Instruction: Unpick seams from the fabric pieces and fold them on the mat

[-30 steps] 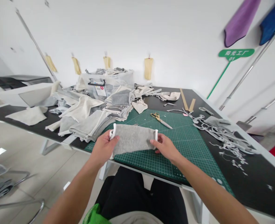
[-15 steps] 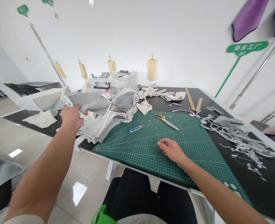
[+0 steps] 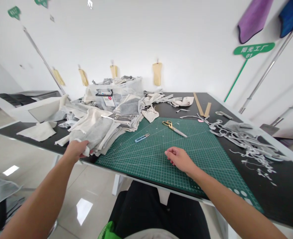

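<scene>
The left hand (image 3: 78,150) is clamped on the near end of a grey fabric piece (image 3: 94,131) lying on the stack of cut cloth (image 3: 104,132) at the desk's (image 3: 280,186) near left edge, just left of the green cutting mat (image 3: 161,159). The right hand (image 3: 179,158) rests loosely curled and empty on the mat's near middle. Because the stack overhangs that edge, a careless tug could, I judge, drag neighbouring pieces to the floor, while the blue thread snips (image 3: 142,137) lie close to it.
</scene>
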Demonstrator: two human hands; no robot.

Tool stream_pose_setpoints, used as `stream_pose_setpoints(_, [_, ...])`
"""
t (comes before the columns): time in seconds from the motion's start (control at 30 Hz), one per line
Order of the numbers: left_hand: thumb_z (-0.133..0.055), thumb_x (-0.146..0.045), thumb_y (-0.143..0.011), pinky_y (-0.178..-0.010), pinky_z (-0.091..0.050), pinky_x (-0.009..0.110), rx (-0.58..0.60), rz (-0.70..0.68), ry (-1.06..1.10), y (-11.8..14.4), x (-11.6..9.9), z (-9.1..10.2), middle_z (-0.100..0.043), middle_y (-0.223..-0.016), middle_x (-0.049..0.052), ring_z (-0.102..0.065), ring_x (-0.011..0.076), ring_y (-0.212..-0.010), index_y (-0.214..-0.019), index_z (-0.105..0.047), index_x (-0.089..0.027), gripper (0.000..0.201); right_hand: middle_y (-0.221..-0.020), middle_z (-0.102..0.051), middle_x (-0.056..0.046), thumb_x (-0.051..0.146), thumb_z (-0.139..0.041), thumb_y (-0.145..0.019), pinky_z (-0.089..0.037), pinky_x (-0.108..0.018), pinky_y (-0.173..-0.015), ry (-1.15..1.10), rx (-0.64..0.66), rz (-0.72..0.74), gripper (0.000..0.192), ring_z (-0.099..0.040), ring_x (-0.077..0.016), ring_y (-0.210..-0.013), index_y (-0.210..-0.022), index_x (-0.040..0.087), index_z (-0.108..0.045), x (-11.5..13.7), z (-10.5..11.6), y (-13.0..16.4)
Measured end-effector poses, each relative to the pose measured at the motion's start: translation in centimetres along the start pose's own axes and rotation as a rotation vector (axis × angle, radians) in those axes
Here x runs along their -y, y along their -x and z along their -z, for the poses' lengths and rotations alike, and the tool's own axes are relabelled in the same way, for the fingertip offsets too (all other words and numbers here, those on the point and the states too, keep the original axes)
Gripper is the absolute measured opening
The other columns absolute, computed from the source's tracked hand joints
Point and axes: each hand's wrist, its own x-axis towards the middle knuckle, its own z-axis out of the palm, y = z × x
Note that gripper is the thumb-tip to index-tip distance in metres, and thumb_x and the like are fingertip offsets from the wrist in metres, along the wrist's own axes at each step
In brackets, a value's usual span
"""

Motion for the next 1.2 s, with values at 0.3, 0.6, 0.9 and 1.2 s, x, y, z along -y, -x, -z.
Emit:
stream_pose_setpoints(0.3, [-0.052,-0.043,-0.083,-0.086,-0.043,0.043,-0.380,-0.421,-0.852,1.8,-2.4,-3.6,-0.052,-0.123,0.014,-0.041,0.0373,-0.125,-0.117,-0.045,-0.014,0.045,-0.066,-0.060,-0.001,0.044,-0.053,-0.083,-0.042,-0.025,-0.050,-0.010,0.011,0.014,0.029,-0.054,-0.0120,-0.053,-0.080,0.016,-0.061,-0.2,-0.1,-0.1])
stream_pose_setpoints(0.6, [-0.033,-0.046,-0.090,-0.101,-0.032,0.039,0.303,-0.291,-1.492,-6.4,-0.7,-8.4,-0.046,-0.139,0.017,-0.046,0.0285,-0.124,-0.133,-0.045,-0.011,0.057,-0.066,-0.060,-0.002,0.043,-0.052,-0.084,-0.044,-0.026,-0.053,0.027,0.015,0.031,0.028,-0.055,-0.0128,-0.054,-0.079,0.016,-0.060,-0.1,0.1,0.1])
stream_pose_setpoints(0.9, [-0.040,-0.065,-0.080,-0.099,-0.035,0.033,0.339,-0.207,-1.519,-8.1,-0.5,-8.6,-0.047,-0.139,0.017,-0.048,0.0288,-0.123,-0.135,-0.044,-0.010,0.077,-0.068,-0.061,-0.002,0.044,-0.051,-0.085,-0.044,-0.026,-0.052,0.055,0.026,0.055,0.029,-0.055,-0.0130,-0.055,-0.081,0.016,-0.060,-0.8,0.0,-0.1])
stream_pose_setpoints(1.2, [-0.020,-0.064,-0.086,-0.084,-0.044,0.044,0.023,-0.268,-1.526,-6.7,-2.5,-9.5,-0.064,-0.111,0.022,-0.060,0.0349,-0.104,-0.116,-0.060,-0.010,0.074,-0.066,-0.058,-0.001,0.041,-0.050,-0.085,-0.044,-0.025,-0.054,0.053,0.026,0.050,0.027,-0.054,-0.0116,-0.055,-0.079,0.016,-0.058,-0.8,0.1,-0.1])
